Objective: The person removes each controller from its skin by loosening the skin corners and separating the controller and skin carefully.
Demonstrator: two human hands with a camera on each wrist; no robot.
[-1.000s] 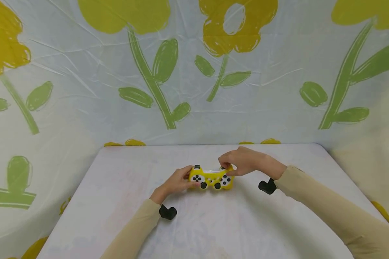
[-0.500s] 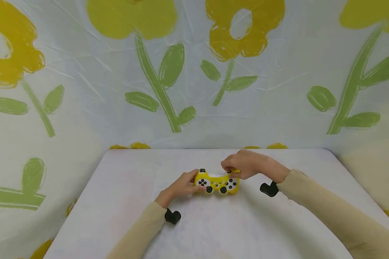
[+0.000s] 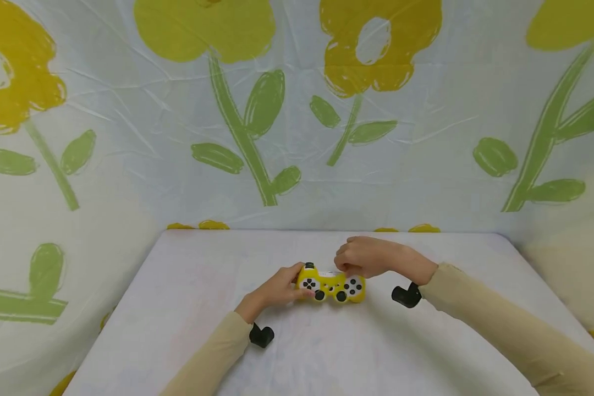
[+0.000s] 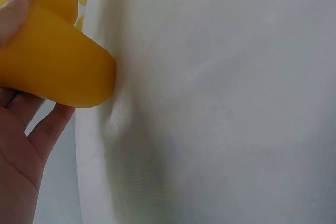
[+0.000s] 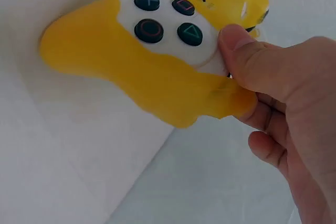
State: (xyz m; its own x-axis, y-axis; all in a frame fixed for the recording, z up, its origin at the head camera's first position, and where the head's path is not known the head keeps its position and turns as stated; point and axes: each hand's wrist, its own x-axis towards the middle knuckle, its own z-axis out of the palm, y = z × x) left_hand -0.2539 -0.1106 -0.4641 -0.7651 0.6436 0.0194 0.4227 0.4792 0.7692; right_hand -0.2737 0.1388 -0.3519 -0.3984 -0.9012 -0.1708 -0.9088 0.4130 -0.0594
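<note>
A white game controller (image 3: pixel 353 285) with dark buttons sits in a yellow silicone cover (image 3: pixel 331 285). My left hand (image 3: pixel 278 287) grips its left side, thumb on the front and fingers behind; in the left wrist view the yellow grip end (image 4: pixel 68 66) shows between them. My right hand (image 3: pixel 366 256) is at the top right corner. In the right wrist view its thumb (image 5: pixel 239 45) lies on the white face's edge, and the curled fingers pinch the loose, stretched cover edge (image 5: pixel 220 95) near the shoulder. The right shoulder buttons are hidden.
A white cloth-covered table (image 3: pixel 297 352) lies beneath the hands. Behind it hangs a pale sheet (image 3: pixel 416 181) printed with yellow flowers and green leaves. Black wrist mounts (image 3: pixel 261 335) show at both sleeves.
My right hand has shifted slightly left along the controller's top edge, and the dark right shoulder button seen before is now covered. My left hand keeps its grip. The head view has shifted a little.
</note>
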